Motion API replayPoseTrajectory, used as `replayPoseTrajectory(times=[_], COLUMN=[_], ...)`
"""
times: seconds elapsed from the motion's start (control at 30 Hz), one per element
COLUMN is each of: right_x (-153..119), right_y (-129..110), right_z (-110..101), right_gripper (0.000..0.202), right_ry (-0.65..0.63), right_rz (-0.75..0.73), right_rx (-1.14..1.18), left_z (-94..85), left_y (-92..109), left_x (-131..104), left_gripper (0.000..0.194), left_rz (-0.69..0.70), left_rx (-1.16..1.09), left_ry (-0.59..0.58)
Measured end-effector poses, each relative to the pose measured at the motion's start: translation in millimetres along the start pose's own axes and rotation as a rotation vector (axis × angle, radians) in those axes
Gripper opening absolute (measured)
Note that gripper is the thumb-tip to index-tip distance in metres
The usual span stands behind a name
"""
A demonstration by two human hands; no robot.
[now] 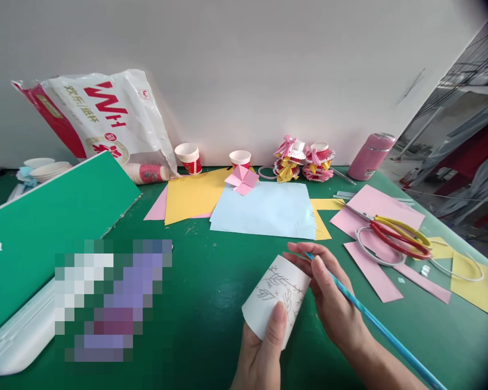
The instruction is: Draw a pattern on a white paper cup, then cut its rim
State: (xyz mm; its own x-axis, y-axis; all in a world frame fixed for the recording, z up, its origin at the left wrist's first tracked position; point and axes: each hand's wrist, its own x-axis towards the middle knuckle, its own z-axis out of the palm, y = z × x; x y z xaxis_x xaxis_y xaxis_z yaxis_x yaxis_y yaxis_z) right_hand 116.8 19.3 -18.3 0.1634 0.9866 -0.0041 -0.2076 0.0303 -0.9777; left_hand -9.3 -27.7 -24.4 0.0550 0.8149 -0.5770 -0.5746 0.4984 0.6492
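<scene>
A white paper cup (274, 298) with thin plant drawings on its side is tilted low in the middle of the view. My left hand (264, 346) is wrapped round it, thumb across the drawn side. Just right of the cup, my right hand (331, 295) is closed on a long blue stick (374, 317), pinched near its upper end between thumb and fingers. The stick runs down to the lower right edge. Fingers of my right hand are beside the cup's upper end; whether they touch it I cannot tell.
Light blue sheets (264, 208) and yellow paper (195, 192) lie beyond the hands. Scissors (402, 235) rest on pink paper at right. A green board (57, 216) leans in from the left. Paper cups (189, 158), decorated cups (290, 160) and a pink bottle (372, 157) stand by the wall.
</scene>
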Motion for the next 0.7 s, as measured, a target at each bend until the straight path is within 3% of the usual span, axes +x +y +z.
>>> replayPoseTrajectory(times=[0.1,0.23,0.33,0.43,0.6,0.7], right_x=[0,1,2,5,13,9], right_y=[-2,-4,-3,-1,-4,-8], right_z=[2,3,4,4,-2,-5], right_gripper=[0.026,0.025,0.025,0.025,0.026,0.024], right_ry=[-0.083,-0.078,-0.079,-0.064,0.120,0.077], right_rz=[0.050,0.030,0.024,0.042,-0.036,-0.064], right_rx=[0.029,0.050,0.048,0.046,0.088,0.095], left_z=[13.2,26.6,32.8,35.5,34.5,33.1], left_y=[9,21,30,37,42,42], left_x=[1,2,5,7,13,15], left_gripper=[0.041,0.045,0.046,0.035,0.035,0.033], left_rz=[-0.020,-0.003,-0.123,-0.191,-0.136,-0.112], left_rx=[-0.107,-0.333,-0.442,-0.414,-0.348,-0.316], left_ry=[-0.029,-0.174,-0.197,-0.138,0.039,0.084])
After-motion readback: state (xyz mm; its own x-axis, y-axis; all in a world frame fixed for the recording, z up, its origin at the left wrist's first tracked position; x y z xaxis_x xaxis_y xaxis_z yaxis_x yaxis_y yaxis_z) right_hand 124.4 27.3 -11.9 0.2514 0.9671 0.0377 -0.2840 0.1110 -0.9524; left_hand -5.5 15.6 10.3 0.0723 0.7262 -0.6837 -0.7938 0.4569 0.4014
